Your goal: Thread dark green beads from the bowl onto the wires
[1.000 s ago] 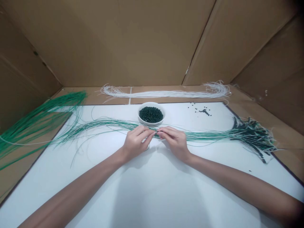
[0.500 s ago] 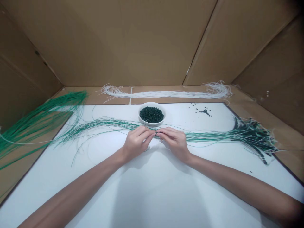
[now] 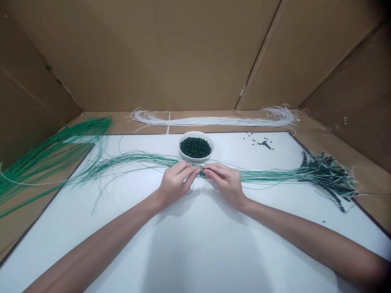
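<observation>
Brown cardboard walls [image 3: 171,53] box in a white, dark-edged board [image 3: 189,252], where a person works bare-handed at the centre of the dial. The left hand [image 3: 176,178] and right hand [image 3: 226,182] meet fingertip to fingertip, thumbs and forefingers pinched closed at a tiny dark green piece [image 3: 202,171]; whether a strand passes through it is too small to tell. A thin green strand [image 3: 192,189] curls just below the left fingers. In the last 0.5 seconds the 2 pinches have parted slightly, baring the piece between them; the hands otherwise hold their place, suggesting fine fingertip work in progress. Beyond them, at 12 o'clock, stands a round white bowl [image 3: 183,156] of small dark green beads [image 3: 195,147]. A long bundle of green and white strands [image 3: 269,176] runs behind the hands from 9 to 3 o'clock, its dark beaded ends [image 3: 330,175] fanned at 3. Loose dark beads [image 3: 265,145] lie scattered at 1 o'clock; loose green strands [image 3: 45,158] spread at 10.
</observation>
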The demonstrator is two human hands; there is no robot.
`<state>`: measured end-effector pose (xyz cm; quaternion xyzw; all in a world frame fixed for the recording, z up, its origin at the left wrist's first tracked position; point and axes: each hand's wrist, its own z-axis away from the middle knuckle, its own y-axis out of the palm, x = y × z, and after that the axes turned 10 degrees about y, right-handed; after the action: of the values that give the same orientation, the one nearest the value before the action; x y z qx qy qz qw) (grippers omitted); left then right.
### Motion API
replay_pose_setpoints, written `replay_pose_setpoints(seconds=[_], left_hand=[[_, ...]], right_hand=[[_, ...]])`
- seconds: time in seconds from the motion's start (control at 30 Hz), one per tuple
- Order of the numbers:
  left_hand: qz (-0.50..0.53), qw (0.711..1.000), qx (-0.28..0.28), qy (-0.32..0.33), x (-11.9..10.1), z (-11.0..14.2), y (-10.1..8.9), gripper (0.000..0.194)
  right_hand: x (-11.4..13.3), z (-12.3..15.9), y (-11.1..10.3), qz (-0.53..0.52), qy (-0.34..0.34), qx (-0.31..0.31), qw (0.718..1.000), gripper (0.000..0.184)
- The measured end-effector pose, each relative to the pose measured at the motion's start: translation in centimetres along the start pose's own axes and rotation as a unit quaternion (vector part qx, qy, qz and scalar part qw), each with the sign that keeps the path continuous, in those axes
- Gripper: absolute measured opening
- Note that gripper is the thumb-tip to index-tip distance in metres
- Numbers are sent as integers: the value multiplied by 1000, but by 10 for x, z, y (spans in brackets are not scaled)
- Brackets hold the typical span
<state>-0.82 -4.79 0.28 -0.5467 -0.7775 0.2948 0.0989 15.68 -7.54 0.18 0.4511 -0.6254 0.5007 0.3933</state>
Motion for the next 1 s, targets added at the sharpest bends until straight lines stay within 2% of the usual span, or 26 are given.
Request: replay_pose_setpoints(seconds=[0.37,0.6,0.8,1.0], left_hand=[[-11,999,-1,31,0,-2,-1,9],[10,1000,-5,28,2,0,3,11],[56,998,17,0,0,-1,0,22],[40,998,40,10,1,-1,1,32]], right_hand=[[2,1,0,17,-6,-7,1000,16],[2,0,0,18,-10,-1,1000,15],[1,0,1,-11,20,-12,1000,15],[0,-4,1,-58,64,10,996,18]])
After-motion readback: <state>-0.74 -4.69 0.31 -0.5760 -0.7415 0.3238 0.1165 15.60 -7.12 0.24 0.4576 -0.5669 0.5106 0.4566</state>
